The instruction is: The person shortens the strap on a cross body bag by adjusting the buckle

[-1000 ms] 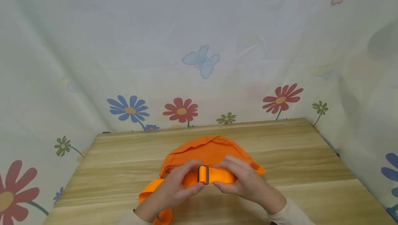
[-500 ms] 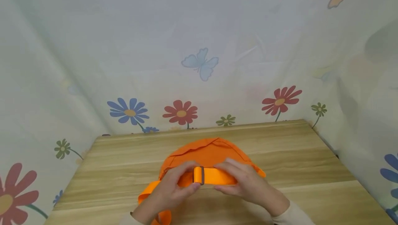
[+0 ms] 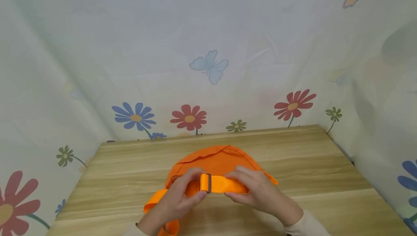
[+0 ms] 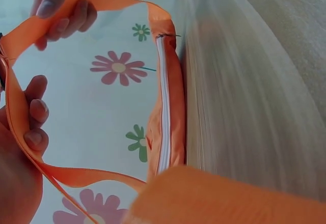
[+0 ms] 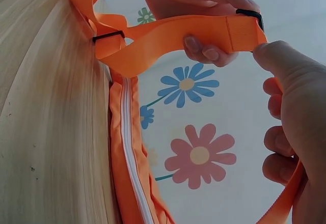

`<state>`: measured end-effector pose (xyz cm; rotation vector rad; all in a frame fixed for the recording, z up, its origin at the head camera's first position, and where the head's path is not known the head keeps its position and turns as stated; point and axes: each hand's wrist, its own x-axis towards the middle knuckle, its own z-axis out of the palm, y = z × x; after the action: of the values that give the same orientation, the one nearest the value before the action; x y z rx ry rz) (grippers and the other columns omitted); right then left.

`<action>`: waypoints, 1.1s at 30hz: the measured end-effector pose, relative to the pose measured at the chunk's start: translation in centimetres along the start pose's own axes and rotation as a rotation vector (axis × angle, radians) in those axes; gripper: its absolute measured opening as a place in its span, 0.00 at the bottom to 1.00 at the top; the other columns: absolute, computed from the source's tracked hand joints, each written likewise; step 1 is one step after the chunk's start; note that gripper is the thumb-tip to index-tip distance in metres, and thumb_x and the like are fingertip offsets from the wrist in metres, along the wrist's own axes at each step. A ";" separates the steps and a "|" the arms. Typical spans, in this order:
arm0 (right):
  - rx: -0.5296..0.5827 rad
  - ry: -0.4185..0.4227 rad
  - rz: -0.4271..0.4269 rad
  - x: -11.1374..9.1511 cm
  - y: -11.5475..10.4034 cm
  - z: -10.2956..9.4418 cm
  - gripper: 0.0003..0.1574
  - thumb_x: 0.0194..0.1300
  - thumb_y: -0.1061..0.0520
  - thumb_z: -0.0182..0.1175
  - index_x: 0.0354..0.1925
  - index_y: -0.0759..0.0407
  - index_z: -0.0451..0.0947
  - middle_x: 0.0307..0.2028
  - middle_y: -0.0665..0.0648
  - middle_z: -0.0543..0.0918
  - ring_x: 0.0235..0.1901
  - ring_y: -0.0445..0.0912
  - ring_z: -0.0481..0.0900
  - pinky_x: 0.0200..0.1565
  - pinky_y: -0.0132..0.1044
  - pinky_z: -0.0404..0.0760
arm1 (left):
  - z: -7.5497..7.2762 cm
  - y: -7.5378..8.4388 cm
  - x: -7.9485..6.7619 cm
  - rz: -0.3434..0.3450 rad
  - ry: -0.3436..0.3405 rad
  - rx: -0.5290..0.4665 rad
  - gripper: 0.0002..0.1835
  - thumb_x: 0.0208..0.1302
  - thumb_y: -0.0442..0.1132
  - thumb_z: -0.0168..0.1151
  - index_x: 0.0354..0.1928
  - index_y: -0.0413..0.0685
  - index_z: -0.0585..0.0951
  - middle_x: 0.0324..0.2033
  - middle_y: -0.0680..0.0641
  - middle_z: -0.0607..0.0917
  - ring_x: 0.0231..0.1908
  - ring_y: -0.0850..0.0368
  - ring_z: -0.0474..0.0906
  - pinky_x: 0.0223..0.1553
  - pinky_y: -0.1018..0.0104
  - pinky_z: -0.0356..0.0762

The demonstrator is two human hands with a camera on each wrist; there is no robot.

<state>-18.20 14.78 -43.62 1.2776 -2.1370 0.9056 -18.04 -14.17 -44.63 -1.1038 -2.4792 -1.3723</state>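
Observation:
An orange waist bag [image 3: 208,160] lies on the table, its white zipper [image 5: 130,147] along the side facing the hands in the right wrist view. Above its near edge, both hands hold up its orange strap [image 3: 224,184]. My left hand [image 3: 180,196] pinches the strap right beside a dark strap slider [image 3: 209,183], thumb below and fingers above. A short way to the right, my right hand [image 3: 260,192] grips the same strap between thumb and fingers. In the right wrist view a second dark buckle [image 5: 108,35] sits near the bag's end.
A loose strap loop [image 3: 153,201] hangs by the left forearm and reaches the table's near side. The wood-grain table [image 3: 312,163] extends to both sides, with a flower-printed curtain [image 3: 254,95] behind and around it.
My left hand and the slider have shifted slightly left. More strap shows between the slider and my right hand, which has barely moved. The bag stays in place.

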 end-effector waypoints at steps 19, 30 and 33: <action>0.010 -0.006 -0.032 0.7 -0.6 0.2 0.24 0.66 0.51 0.78 0.56 0.55 0.83 0.40 0.46 0.82 0.31 0.36 0.74 0.38 0.16 0.75 | 0.7 -0.1 0.3 0.098 -0.028 -0.019 0.26 0.75 0.38 0.68 0.68 0.52 0.68 0.44 0.56 0.85 0.46 0.62 0.81 0.55 0.66 0.82; -0.016 -0.023 -0.052 1.4 -1.2 0.3 0.22 0.69 0.49 0.76 0.56 0.55 0.84 0.42 0.46 0.83 0.31 0.35 0.76 0.40 0.16 0.78 | 1.1 0.2 0.5 0.033 -0.050 -0.067 0.26 0.75 0.41 0.69 0.68 0.58 0.69 0.49 0.52 0.84 0.44 0.64 0.81 0.46 0.66 0.87; -0.032 -0.028 -0.055 1.4 -1.2 0.2 0.26 0.67 0.50 0.78 0.58 0.56 0.84 0.42 0.47 0.84 0.32 0.36 0.77 0.40 0.16 0.79 | 1.2 0.3 0.6 0.024 -0.045 -0.062 0.26 0.75 0.41 0.69 0.68 0.58 0.70 0.50 0.51 0.85 0.44 0.64 0.81 0.45 0.67 0.87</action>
<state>-17.76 13.41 -42.42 1.3339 -2.1186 0.8320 -17.99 -12.89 -44.90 -1.1858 -2.4617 -1.4421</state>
